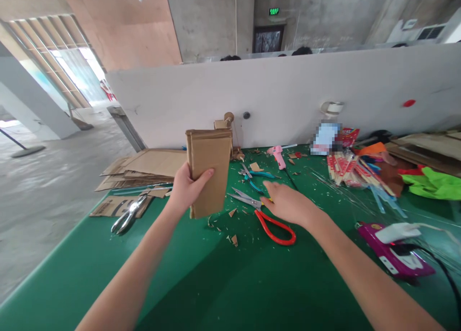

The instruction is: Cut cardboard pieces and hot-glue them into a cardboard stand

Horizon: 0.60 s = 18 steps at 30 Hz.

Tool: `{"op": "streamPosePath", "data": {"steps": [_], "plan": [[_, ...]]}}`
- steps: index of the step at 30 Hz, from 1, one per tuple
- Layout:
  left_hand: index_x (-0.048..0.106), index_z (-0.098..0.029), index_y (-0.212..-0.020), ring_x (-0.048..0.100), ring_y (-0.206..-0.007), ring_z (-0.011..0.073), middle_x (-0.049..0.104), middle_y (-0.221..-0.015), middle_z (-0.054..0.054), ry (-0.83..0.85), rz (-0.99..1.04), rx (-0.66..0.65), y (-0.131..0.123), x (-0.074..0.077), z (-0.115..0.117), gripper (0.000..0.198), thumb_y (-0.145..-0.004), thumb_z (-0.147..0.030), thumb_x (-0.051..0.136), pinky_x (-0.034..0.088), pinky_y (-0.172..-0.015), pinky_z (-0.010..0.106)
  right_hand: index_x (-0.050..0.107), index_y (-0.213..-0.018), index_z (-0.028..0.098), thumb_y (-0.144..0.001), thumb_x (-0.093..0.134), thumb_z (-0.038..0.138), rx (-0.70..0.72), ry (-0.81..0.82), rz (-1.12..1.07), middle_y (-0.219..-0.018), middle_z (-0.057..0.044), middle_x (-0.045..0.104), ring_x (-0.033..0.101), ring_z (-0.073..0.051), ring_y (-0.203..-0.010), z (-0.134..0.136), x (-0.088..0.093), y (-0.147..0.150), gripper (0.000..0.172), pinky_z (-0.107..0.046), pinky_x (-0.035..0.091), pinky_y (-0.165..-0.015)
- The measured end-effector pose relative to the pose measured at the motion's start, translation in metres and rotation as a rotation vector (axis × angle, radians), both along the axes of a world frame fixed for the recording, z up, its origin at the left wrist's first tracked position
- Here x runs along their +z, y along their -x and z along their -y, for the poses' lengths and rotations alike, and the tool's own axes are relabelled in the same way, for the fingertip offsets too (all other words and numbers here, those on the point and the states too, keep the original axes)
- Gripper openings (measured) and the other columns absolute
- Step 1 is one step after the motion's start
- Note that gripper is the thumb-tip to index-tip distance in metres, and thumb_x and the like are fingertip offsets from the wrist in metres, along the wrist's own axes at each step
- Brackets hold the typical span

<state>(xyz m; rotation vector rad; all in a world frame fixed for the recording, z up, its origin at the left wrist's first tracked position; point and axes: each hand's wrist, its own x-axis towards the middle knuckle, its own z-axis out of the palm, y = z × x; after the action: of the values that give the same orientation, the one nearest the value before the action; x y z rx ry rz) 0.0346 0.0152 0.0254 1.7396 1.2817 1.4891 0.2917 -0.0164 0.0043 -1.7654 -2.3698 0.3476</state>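
My left hand [189, 187] is closed around a folded piece of brown cardboard [212, 163], held upright above the table, with the thumb on its front face. My right hand [288, 201] hovers at the middle of the table, fingers apart and slightly blurred. Beneath its fingertips lie scissors with red handles [279, 234], blades spread a little and pointing left. A small yellow part [267, 201] shows by the thumb, mostly hidden by the hand. Just beyond are pliers with blue handles [256, 177] and a pink glue gun [278, 157].
Flattened cardboard [154, 163] and a silver hole punch [129, 215] lie at the left of the green table [201, 283]. To the right are a purple power strip [394, 254], wrapped sticks [347, 170] and green cloth [435, 182]. A white partition [288, 91] stands behind.
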Motion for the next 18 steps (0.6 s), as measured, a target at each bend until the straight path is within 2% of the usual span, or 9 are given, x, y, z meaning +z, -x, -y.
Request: {"op": "streamPosePath", "data": {"steps": [2,4,8,11,13,15,18], "plan": [[0.059,-0.014,-0.1,0.064,-0.089,0.0245,0.069,-0.098,0.008,-0.03,-0.148,0.072,0.013,0.01,0.001,0.041,-0.072,-0.042,0.069,0.051,-0.071,0.031,0.058,-0.116,0.005,-0.087,0.044,0.025,0.005,0.192,0.258,-0.111,-0.025,0.06,0.059,-0.038,-0.102,0.012,-0.015,-0.016,0.037,-0.048,0.046,-0.081],[0.059,-0.014,-0.097,0.064,-0.084,0.0235,0.069,-0.094,0.007,-0.04,-0.271,0.097,0.021,0.015,0.004,0.037,-0.074,-0.044,0.065,0.049,-0.066,0.03,0.057,-0.119,0.002,-0.083,0.046,0.022,0.013,0.162,0.35,-0.117,-0.027,0.057,0.057,-0.039,-0.105,0.021,-0.026,-0.024,0.042,-0.046,0.046,-0.081],[0.058,-0.016,-0.085,0.061,-0.066,0.0205,0.066,-0.074,0.004,0.012,-0.59,0.142,0.023,0.016,0.008,0.033,-0.078,-0.048,0.058,0.041,-0.052,0.026,0.055,-0.12,-0.001,-0.072,0.055,0.028,0.051,0.101,0.352,-0.116,-0.028,0.057,0.055,-0.039,-0.107,0.022,-0.034,-0.022,0.056,-0.045,0.045,-0.085],[0.058,-0.018,-0.085,0.06,-0.057,0.0197,0.063,-0.063,0.002,-0.029,-0.88,0.178,0.02,0.013,0.01,0.03,-0.085,-0.047,0.049,0.038,-0.05,0.026,0.055,-0.118,0.001,-0.068,0.057,0.034,-0.008,0.131,0.279,-0.111,-0.025,0.058,0.057,-0.037,-0.099,0.014,-0.032,-0.018,0.06,-0.042,0.047,-0.077],[0.059,-0.019,-0.091,0.063,-0.062,0.0213,0.067,-0.07,0.004,-0.135,-1.083,0.206,0.02,0.011,0.01,0.025,-0.09,-0.038,0.043,0.039,-0.052,0.027,0.057,-0.112,0.004,-0.064,0.058,0.035,-0.03,0.164,0.237,-0.105,-0.022,0.06,0.059,-0.035,-0.092,0.009,-0.031,-0.018,0.057,-0.039,0.047,-0.068],[0.06,-0.021,-0.096,0.066,-0.073,0.0229,0.07,-0.087,0.006,-0.288,-1.241,0.234,0.023,0.009,0.008,0.022,-0.091,-0.027,0.04,0.042,-0.055,0.028,0.058,-0.102,0.007,-0.061,0.061,0.034,-0.036,0.167,0.198,-0.099,-0.02,0.06,0.06,-0.031,-0.084,0.006,-0.032,-0.021,0.049,-0.034,0.044,-0.06],[0.061,-0.021,-0.1,0.066,-0.092,0.0235,0.069,-0.107,0.006,-0.53,-1.334,0.27,0.031,0.007,0.006,0.025,-0.089,-0.015,0.04,0.047,-0.061,0.029,0.055,-0.09,0.014,-0.059,0.064,0.031,-0.085,0.228,0.064,-0.086,-0.013,0.061,0.058,-0.024,-0.07,0.005,-0.036,-0.026,0.036,-0.03,0.037,-0.05]]}}
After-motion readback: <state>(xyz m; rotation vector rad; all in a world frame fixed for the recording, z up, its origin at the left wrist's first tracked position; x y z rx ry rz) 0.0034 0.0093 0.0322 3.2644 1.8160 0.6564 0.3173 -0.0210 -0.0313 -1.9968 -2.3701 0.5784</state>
